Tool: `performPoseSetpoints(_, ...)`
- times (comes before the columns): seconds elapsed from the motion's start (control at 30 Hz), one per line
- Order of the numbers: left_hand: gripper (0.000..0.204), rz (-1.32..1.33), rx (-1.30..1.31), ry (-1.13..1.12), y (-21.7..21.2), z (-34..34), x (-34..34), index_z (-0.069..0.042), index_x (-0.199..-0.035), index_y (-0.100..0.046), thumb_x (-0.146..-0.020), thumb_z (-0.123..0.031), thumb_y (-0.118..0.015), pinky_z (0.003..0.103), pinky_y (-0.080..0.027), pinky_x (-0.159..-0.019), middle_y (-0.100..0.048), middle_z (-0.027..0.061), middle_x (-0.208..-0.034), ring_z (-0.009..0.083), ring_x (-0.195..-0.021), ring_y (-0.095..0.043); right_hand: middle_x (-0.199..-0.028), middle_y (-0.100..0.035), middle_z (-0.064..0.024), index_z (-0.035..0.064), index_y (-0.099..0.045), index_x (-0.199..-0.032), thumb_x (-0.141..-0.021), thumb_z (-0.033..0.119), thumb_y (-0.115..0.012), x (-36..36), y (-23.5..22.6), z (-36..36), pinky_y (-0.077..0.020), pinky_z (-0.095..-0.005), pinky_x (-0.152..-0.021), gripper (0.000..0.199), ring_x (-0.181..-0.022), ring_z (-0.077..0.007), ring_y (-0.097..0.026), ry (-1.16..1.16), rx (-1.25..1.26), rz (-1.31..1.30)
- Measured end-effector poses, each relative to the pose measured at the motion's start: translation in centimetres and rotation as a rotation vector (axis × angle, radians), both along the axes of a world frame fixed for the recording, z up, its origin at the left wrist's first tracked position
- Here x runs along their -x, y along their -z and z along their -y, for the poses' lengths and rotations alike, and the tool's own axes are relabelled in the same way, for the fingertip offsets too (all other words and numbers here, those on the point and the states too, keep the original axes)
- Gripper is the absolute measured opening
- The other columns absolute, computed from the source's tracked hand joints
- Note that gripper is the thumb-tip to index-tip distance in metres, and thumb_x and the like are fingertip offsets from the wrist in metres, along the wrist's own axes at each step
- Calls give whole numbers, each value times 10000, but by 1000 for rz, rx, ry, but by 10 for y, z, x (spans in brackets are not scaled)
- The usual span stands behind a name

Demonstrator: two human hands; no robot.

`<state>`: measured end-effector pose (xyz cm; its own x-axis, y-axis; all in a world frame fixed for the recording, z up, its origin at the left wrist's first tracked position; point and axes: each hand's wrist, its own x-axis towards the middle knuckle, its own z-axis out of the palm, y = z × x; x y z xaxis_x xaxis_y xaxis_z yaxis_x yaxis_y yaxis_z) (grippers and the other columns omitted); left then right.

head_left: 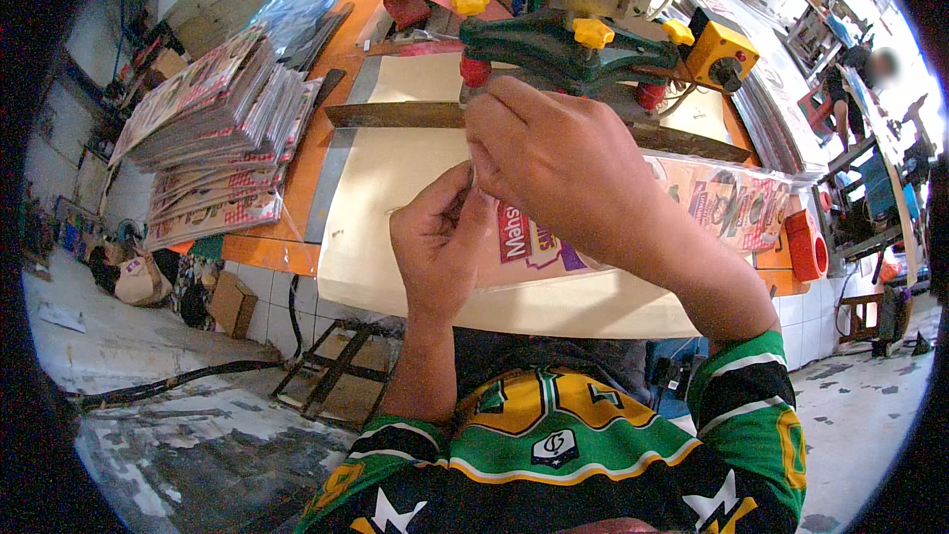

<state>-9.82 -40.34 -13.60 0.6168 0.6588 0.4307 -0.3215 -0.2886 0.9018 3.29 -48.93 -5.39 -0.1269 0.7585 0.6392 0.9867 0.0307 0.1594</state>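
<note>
My left hand (440, 242) and my right hand (559, 153) meet above the cream-covered work surface, fingertips pinched together. Whatever lies between those fingertips is hidden or too small to make out. Beneath my right hand and forearm, a long strip of printed clear-plastic packaging (732, 208) with pink, red and purple designs lies across the cream sheet (381, 208). Its left end shows just beside my left hand. Right behind my hands stands a press-like machine with a dark green arm (554, 44), yellow knobs and red feet, above a long metal bar (390, 116).
A tall stack of printed plastic packaging (213, 129) sits on the orange table (282, 249) at left. At right are a yellow control box (720, 51), a red tape-like roll (806, 245) and more stacked sheets (756, 104). A dark metal frame (341, 371) stands below the table.
</note>
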Motion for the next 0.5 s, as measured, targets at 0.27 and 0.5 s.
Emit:
performPoseSetpoints(0.27, 281, 65, 14, -12, 4, 3, -8, 90, -1191, -659, -988, -103, -635, 214, -500, -717, -691, 31, -906, 57, -799, -601, -855, -565, -105, 38, -579, -900, -827, 129, -633, 9, 15, -2, -551, -369, -556, 129, -732, -265, -659, 171, -4, -173)
performPoseSetpoints(0.5, 278, -48, 166, 40, 3, 17, 6, 60, -1135, -689, -952, -150, -687, 262, -532, -752, -712, 65, -964, 113, -830, -639, -845, -638, -158, -4, -617, -929, -926, 117, -635, -13, -6, 4, -507, -398, -661, 122, -759, -352, -640, 44, -93, -572)
